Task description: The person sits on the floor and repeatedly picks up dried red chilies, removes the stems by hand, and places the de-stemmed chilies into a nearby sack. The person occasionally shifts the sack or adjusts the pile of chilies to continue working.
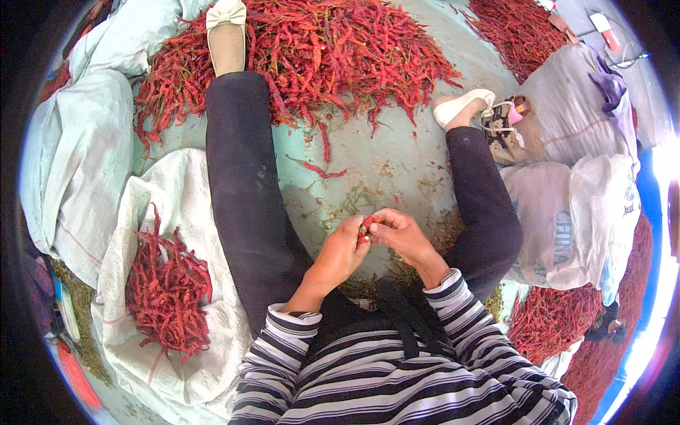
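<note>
My left hand (340, 254) is closed around a few red chili peppers (366, 226), of which only short parts show between the fingers. My right hand (399, 236) meets it, with thumb and fingertips pinched at the same peppers; whether it grips a stem is too small to tell. Beyond my hands, a large heap of red chili peppers with green stems (329, 58) lies on the floor between my feet. Two loose peppers (323, 171) rest nearer to me. Left of my leg, an open white woven sack (175, 170) holds a pile of red peppers (167, 292).
Full woven sacks stand at the left (90, 175) and right (579, 101). A patterned bag (507, 133) sits by my right foot. Further pepper heaps lie at the upper right (520, 37) and lower right (558, 316). Bits of stem (358, 202) litter the floor between my legs.
</note>
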The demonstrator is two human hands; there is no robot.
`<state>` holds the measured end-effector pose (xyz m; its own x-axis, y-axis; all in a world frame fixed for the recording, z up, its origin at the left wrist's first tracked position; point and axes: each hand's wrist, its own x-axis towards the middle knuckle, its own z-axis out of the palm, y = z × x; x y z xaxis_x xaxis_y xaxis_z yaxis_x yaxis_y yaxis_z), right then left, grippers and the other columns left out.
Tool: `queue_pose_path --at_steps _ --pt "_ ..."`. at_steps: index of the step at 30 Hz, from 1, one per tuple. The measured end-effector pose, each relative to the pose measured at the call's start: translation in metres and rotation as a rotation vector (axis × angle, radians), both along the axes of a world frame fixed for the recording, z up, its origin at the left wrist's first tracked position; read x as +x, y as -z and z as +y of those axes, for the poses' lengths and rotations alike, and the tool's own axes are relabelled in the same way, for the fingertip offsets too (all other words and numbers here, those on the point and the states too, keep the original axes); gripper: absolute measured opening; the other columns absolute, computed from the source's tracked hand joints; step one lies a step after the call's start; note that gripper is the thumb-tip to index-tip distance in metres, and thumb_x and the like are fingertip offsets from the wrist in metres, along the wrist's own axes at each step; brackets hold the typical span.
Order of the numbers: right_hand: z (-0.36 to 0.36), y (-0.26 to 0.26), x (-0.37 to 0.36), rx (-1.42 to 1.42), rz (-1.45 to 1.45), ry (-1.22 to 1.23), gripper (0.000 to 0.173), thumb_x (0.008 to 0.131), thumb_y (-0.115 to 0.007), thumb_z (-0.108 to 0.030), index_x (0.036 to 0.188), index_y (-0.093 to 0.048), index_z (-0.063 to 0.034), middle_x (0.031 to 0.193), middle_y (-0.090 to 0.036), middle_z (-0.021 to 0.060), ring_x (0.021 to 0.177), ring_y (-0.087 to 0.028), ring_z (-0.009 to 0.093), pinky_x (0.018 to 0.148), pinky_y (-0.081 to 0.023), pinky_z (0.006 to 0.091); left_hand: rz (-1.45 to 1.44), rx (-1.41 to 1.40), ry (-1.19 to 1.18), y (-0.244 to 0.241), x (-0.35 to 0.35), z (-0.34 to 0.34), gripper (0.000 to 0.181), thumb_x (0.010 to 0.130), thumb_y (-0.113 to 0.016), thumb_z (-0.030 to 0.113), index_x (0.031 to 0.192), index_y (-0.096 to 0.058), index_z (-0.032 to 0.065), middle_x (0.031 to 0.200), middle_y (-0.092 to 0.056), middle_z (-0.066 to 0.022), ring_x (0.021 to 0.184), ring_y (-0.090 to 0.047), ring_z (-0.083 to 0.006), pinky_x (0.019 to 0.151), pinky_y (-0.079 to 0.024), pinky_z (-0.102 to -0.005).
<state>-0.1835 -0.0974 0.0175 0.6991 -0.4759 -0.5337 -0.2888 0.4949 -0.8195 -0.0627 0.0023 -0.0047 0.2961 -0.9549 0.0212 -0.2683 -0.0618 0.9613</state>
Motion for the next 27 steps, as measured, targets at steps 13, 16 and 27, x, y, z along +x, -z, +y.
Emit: queue_pose_path --at_steps 13,16,27 --pt "-0.067 0.081 0.170 -1.310 0.192 -0.548 0.027 0.073 -0.058 -0.017 0.094 -0.052 -0.0007 0.092 -0.056 0.0160 0.088 -0.054 0.029 0.076 -0.044 0.0360 1.460 0.159 -0.150 -0.014 0.012 -0.004 0.010 0.080 -0.041 0.000 0.087 -0.044 0.0054 0.069 -0.051 -0.0061 0.044 -0.044 -0.0117 0.036 -0.033 -0.0229" --pt "-0.071 0.100 0.176 -1.242 0.312 -0.754 0.029 0.071 -0.058 -0.015 0.095 -0.051 -0.0009 0.091 -0.055 0.0170 0.088 -0.051 0.034 0.076 -0.042 0.0387 1.373 0.120 -0.207 -0.014 0.014 -0.007 0.006 0.081 -0.044 0.002 0.085 -0.044 0.0061 0.068 -0.050 -0.0039 0.042 -0.039 -0.0092 0.037 -0.030 -0.0220" --pt "-0.082 0.000 0.027 -0.094 0.000 0.133 0.005 0.080 -0.054 -0.007 0.084 -0.053 -0.0039 0.076 -0.053 0.0014 0.061 -0.050 0.009 0.056 -0.043 0.0226 1.397 -0.001 -0.510 -0.002 0.028 -0.014 0.017 0.084 -0.051 0.018 0.096 -0.051 0.0060 0.081 -0.058 -0.0075 0.040 -0.040 -0.0086 0.037 -0.033 -0.0240"
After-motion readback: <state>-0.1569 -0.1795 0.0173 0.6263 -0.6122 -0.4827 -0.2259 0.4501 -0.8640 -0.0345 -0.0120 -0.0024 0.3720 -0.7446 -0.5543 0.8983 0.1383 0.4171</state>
